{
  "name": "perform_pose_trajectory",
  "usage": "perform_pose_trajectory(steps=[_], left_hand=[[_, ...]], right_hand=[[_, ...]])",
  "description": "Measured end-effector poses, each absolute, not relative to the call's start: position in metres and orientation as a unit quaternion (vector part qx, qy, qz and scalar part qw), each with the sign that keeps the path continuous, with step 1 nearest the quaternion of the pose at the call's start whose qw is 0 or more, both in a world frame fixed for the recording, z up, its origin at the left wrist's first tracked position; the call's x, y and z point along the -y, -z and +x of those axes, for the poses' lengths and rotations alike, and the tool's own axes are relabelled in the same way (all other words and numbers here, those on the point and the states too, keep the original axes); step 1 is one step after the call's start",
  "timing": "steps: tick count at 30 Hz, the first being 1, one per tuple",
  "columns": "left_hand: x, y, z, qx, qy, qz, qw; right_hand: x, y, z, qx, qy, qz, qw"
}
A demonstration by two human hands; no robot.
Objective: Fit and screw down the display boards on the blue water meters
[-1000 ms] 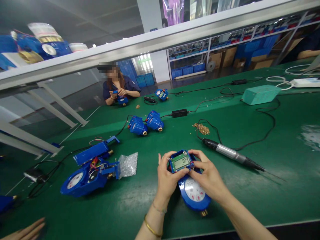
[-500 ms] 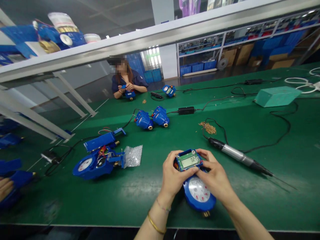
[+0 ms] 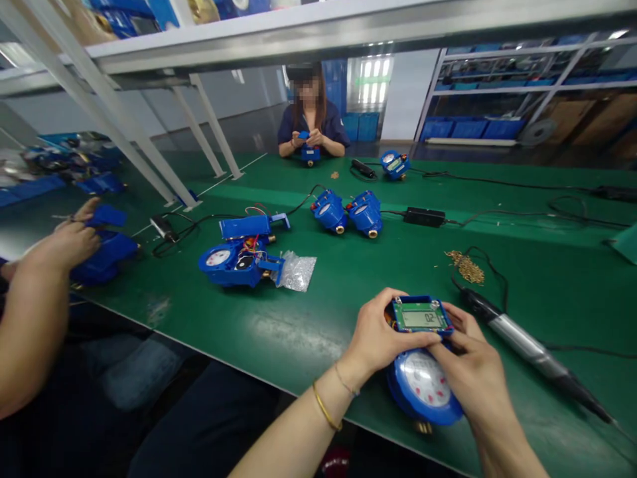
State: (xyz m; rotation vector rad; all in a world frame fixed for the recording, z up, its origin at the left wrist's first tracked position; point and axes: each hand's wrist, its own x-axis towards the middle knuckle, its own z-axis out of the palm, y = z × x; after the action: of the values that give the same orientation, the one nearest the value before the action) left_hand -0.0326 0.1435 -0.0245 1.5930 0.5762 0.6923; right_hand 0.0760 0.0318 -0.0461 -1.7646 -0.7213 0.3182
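Note:
Both of my hands grip a blue water meter (image 3: 425,388) near the table's front edge. My left hand (image 3: 375,332) wraps the left side of its display module, thumb lying along the lower edge. My right hand (image 3: 470,358) closes on the module's right side, its thumb meeting the left one. The green display board (image 3: 423,317) faces up in its blue frame, with digits on the LCD. Below it shows the round dial with red marks, and a brass fitting points toward me. To the right of my right hand lies a silver and black electric screwdriver (image 3: 527,352).
A pile of small brass screws (image 3: 466,265) lies behind the screwdriver. An opened meter (image 3: 239,259) and a bubble-wrap bag (image 3: 298,271) sit left of centre. Two meters (image 3: 365,214) stand farther back. Co-workers handle meters at left and across the table. A shelf (image 3: 298,33) spans above.
The view has swung left, so the table's things appear farther right and the left co-worker's arm shows more. My hands keep the same hold on the meter.

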Motion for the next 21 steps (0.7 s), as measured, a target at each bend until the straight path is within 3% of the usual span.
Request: perform_pose_trajectory(steps=[11, 21], left_hand=[[-0.144, 0.025, -0.03, -0.234, -0.354, 0.729, 0.538], [-0.144, 0.031, -0.028, -0.208, -0.345, 0.727, 0.556]], right_hand=[[-0.028, 0.053, 0.081, 0.246, -0.172, -0.761, 0.576], [-0.029, 0.048, 0.091, 0.209, -0.331, -0.667, 0.634]])
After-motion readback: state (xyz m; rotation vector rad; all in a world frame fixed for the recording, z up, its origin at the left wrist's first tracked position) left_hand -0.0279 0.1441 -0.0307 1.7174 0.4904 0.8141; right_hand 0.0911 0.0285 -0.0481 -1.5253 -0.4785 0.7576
